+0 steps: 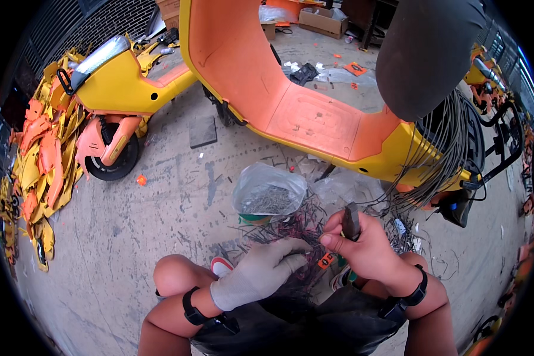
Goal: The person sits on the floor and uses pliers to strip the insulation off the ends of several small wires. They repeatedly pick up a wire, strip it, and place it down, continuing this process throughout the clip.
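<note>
My left hand [264,269], in a light grey glove, has its fingers bent over a heap of dark cable offcuts [296,222] on the floor. Whether it pinches something thin cannot be made out. My bare right hand [367,249] is closed around a short dark flat blade [351,221], its tip pointing up. Beyond my left hand stands a green container lined with a clear plastic bag [269,189], with many thin metallic pieces inside. A bundle of long dark cables [449,147] hangs over the rear of a yellow and orange scooter [318,122].
At the left lie piled yellow and orange body panels [49,151] near another scooter [120,93]. A dark flat slab [203,132] and a crumpled clear plastic sheet [349,189] are on the concrete floor. A cardboard box [322,24] stands at the back.
</note>
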Demonstrator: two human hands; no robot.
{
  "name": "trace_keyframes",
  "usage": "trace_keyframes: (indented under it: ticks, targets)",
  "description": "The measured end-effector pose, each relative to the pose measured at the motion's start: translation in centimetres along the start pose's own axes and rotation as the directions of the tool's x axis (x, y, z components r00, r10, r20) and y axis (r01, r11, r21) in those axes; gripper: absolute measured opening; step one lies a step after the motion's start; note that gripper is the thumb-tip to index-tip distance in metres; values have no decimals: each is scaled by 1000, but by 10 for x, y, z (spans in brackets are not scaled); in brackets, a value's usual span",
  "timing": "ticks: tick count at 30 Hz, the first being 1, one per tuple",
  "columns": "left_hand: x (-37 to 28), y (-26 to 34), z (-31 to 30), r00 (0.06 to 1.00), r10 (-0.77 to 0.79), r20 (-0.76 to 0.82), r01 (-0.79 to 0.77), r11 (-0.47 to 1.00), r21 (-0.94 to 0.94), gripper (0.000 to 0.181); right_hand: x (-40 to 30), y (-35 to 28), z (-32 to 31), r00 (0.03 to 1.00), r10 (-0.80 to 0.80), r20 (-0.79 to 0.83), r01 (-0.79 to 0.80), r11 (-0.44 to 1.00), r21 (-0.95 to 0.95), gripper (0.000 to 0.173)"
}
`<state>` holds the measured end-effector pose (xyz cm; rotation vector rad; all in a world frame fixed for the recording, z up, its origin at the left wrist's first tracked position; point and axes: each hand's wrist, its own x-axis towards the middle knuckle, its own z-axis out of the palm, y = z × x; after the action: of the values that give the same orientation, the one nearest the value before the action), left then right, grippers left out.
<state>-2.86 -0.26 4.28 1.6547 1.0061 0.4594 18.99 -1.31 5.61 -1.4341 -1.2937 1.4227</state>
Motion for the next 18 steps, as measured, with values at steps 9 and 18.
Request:
trace_keyframes:
  ticks: [9,18]
  targets:
    - [0,-4,3,999,52,3,-51,983,179,29,-1,-1,2,1000,-1,-5,1,999,-52,13]
    - [2,8,1,967,-239,91,254,934,-252,25,-1,-2,1,1000,0,-3,0,999,-54,13]
